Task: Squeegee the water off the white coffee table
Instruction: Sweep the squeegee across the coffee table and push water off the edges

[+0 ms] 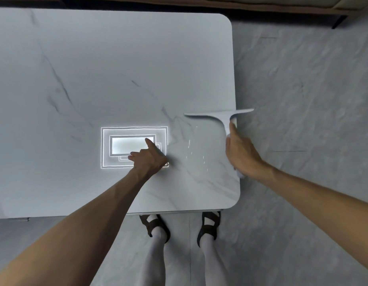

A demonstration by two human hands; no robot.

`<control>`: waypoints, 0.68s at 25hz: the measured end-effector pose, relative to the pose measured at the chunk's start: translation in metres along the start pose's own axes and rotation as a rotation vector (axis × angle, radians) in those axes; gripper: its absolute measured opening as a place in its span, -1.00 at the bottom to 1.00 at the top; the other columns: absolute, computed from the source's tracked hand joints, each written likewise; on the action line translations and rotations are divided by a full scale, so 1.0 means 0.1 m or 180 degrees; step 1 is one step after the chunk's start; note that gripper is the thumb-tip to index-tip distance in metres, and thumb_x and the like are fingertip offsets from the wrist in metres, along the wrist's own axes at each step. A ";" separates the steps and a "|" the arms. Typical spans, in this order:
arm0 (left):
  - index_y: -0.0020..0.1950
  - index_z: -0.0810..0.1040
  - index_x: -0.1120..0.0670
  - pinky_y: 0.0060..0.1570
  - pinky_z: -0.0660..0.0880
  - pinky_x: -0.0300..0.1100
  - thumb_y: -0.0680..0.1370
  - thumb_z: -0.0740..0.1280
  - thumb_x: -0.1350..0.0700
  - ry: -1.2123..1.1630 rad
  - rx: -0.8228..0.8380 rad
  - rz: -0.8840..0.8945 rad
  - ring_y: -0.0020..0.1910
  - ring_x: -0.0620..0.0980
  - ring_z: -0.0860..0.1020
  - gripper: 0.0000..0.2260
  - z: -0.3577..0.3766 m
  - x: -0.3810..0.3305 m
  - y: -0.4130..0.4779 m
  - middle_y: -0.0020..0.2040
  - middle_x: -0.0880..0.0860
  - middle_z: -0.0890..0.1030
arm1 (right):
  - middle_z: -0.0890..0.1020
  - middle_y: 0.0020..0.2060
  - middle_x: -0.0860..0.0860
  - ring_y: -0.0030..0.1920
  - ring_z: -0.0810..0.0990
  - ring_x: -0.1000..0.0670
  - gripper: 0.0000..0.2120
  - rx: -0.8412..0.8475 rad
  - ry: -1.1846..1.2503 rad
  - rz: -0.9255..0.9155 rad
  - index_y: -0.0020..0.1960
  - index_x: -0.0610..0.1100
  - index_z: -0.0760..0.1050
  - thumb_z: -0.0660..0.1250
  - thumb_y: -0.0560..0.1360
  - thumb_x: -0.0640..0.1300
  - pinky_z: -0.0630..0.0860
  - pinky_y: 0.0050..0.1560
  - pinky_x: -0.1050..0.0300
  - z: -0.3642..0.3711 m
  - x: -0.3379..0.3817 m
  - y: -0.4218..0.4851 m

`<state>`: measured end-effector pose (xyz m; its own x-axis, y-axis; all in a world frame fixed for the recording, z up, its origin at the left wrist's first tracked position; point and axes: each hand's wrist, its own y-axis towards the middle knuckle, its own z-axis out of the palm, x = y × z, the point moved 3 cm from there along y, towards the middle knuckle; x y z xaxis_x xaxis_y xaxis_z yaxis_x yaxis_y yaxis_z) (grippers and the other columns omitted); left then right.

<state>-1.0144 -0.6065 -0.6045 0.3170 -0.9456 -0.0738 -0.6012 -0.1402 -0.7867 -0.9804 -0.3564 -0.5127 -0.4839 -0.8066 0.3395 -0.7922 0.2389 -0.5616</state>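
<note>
The white marble-veined coffee table (117, 58) fills the upper left of the head view. My right hand (241, 153) grips the handle of a white squeegee (220, 116) at the table's right edge, its blade lying crosswise and partly overhanging the edge. Small water droplets (191, 153) glint on the surface just below the blade. My left hand (148, 157) rests on the table with fingers spread, fingertips touching the top, holding nothing. It sits over a bright rectangular reflection of a ceiling light (133, 146).
Grey stone-patterned floor (302, 79) lies to the right of and below the table. My feet in dark sandals (208, 226) stand at the table's near edge. A dark furniture base (199, 5) runs along the top of the view.
</note>
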 end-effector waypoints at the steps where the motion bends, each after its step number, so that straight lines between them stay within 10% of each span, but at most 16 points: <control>1: 0.56 -0.02 0.11 0.34 0.21 0.32 0.48 0.29 -0.04 -0.0148 0.0026 0.0033 0.35 0.48 0.28 -0.24 -0.03 0.04 -0.05 0.36 0.42 0.35 | 0.56 -0.26 -0.12 -0.35 0.54 -0.07 -0.53 0.0055 0.0130 -0.0033 0.52 -0.05 0.04 -0.01 0.62 -0.15 0.43 -0.40 0.15 0.08 -0.04 -0.15; 6: 0.42 0.29 0.17 0.22 0.40 0.05 0.52 0.27 0.22 -0.0971 -0.0380 0.0566 0.29 0.31 0.41 -0.53 -0.11 0.32 -0.47 0.34 0.30 0.39 | 0.44 -0.42 0.11 -0.45 0.44 0.09 -0.77 -0.0200 0.0330 -0.0719 0.27 -0.05 0.29 0.04 0.63 -0.07 0.28 -0.52 0.29 0.12 -0.04 -0.29; 10: 0.43 0.31 0.19 0.25 0.43 -0.02 0.61 0.11 0.19 -0.1595 -0.1007 0.0100 0.24 0.21 0.52 -0.62 -0.10 0.62 -0.73 0.25 0.24 0.55 | 0.47 -0.23 0.23 -0.26 0.49 0.12 -0.79 0.0864 -0.0379 -0.1577 0.21 0.07 0.35 0.08 0.63 0.07 0.30 -0.26 0.16 0.25 0.27 -0.30; 17: 0.49 0.16 0.26 0.31 0.35 0.11 0.52 0.23 0.21 -0.0568 -0.1180 0.0144 0.37 0.32 0.32 -0.44 0.34 0.26 -0.84 0.46 0.36 0.22 | 0.58 0.19 0.10 0.14 0.55 -0.06 -0.69 0.1002 -0.1336 -0.2190 0.32 0.25 0.35 -0.01 0.64 0.12 0.27 -0.07 0.13 0.43 0.37 0.31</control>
<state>-0.9305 -0.6095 -0.5613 0.3868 -0.8920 -0.2340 -0.8307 -0.2268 -0.5085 -1.0070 -0.4021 -0.5500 0.2918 -0.8647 0.4088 -0.6888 -0.4865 -0.5374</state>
